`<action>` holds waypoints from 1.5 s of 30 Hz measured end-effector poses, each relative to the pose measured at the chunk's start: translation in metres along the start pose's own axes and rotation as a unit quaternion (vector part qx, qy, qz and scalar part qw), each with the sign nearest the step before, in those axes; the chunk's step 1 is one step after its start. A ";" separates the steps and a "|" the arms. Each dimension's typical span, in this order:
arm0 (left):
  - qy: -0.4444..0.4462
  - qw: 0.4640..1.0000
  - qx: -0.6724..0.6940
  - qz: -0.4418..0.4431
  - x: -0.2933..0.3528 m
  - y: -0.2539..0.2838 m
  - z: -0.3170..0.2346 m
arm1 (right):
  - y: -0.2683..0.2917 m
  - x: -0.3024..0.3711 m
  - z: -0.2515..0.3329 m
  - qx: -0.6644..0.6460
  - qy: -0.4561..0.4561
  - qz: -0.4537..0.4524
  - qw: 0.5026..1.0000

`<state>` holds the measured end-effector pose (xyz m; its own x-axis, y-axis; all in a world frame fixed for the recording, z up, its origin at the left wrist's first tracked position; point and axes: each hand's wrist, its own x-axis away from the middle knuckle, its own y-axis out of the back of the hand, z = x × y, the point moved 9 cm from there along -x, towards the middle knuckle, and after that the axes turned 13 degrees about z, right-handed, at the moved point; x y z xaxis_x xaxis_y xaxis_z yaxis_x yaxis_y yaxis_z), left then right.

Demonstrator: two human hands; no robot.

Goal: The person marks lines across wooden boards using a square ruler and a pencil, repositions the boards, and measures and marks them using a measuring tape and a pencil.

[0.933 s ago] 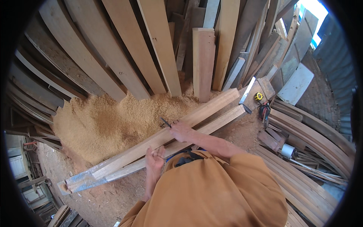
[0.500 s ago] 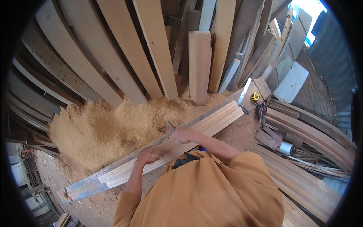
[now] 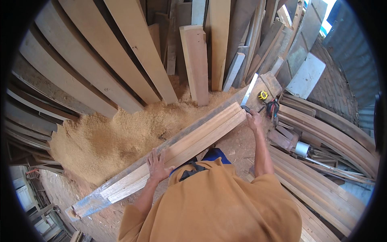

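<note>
Since the earlier frame the right hand (image 3: pixel 254 120) has moved along the bench plank (image 3: pixel 201 122) from its middle to its right end, while the left hand (image 3: pixel 158 169) has flattened out near its middle. Largest are the tall boards (image 3: pixel 139 48), leaning in a row beyond the bench plank. The sawdust heap (image 3: pixel 109 139) spreads over the ground along the plank's far side. To the right, on the plank's near side, lies a stack of sawn strips (image 3: pixel 314 193). Two squared timbers (image 3: pixel 209 131) rest lengthwise on the bench plank, side by side and touching. The left hand's fingers are apart, laid across the timbers and clamped on nothing. The right hand is at the timbers' right end, its fingers against the dark stock of the try square (image 3: pixel 250 88); whether they grip it I cannot tell. The square's pale blade points away across the plank. A red-and-black bundle (image 3: pixel 272 108), unclear in kind, lies just beside the plank's right end, and on that end sits a yellow tape measure (image 3: pixel 263 95).
</note>
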<state>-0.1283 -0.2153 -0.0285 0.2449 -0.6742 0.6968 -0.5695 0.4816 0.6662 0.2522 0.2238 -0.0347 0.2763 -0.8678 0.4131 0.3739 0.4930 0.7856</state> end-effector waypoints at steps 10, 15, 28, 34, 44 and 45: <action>-0.075 0.992 -0.102 0.002 -0.064 -0.006 -0.118 | -0.054 -0.047 -0.019 -0.290 0.073 0.167 0.940; -0.103 0.988 -0.111 0.024 -0.083 0.003 -0.159 | -0.054 -0.045 -0.009 -0.359 0.078 0.209 0.906; -0.142 0.985 -0.102 -0.006 -0.094 0.003 -0.190 | -0.045 -0.061 0.015 -0.100 0.150 0.220 0.959; -0.147 0.983 -0.102 -0.034 -0.093 0.005 -0.195 | -0.042 -0.061 0.027 0.066 0.151 0.204 0.965; -0.147 0.982 -0.109 -0.044 -0.095 0.002 -0.195 | -0.048 -0.064 0.031 0.070 0.177 0.224 0.956; -0.152 0.982 -0.105 -0.046 -0.095 0.003 -0.196 | -0.050 -0.068 0.025 0.035 0.169 0.250 0.953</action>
<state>0.0004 -0.0405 -0.0406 0.0239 -0.8411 0.5404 -0.3745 0.4936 0.7849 0.1925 0.2562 -0.0901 0.6781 -0.4503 0.5809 0.0639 0.8235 0.5637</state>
